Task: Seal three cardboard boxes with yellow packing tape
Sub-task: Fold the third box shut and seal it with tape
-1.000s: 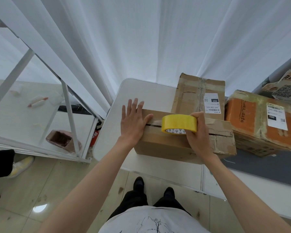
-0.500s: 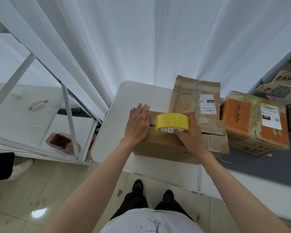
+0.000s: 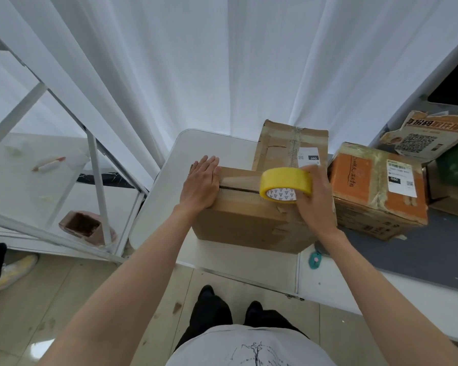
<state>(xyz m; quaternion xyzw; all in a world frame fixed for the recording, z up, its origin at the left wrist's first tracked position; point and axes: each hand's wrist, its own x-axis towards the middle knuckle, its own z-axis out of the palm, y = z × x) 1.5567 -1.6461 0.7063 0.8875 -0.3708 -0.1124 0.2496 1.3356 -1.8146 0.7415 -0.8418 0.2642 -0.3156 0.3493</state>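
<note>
Fingers [image 3: 205,165] of the left hand [image 3: 200,184] lie straight and together, flat over the left end of the nearest cardboard box [image 3: 249,220], pressing there where the tape's loose end would be anchored. The right hand [image 3: 313,204] grips the roll of yellow packing tape [image 3: 286,182], its fingers curled round the roll's far side, the roll standing on edge over the box's top seam [image 3: 238,188], about midway along it. A pale strip seems to run along the seam from the left hand to the roll; whether it is fresh tape or an old layer, I cannot tell for sure.

The step in hand looks like laying tape along the seam of the first box, which sits on the white surface [image 3: 169,196] at its near left corner. Two more boxes wait: a tall brown box [image 3: 278,149] just behind, touching it, and an orange-faced box [image 3: 362,186] to the right, on a grey mat [image 3: 421,254].

The next move calls for drawing the roll rightward to the far edge with steady tension, keeping the left hand pressed so the start does not lift, then smoothing the strip down and cutting it. A small teal object [image 3: 315,260], possibly a cutter, lies on the surface near the right forearm.
</note>
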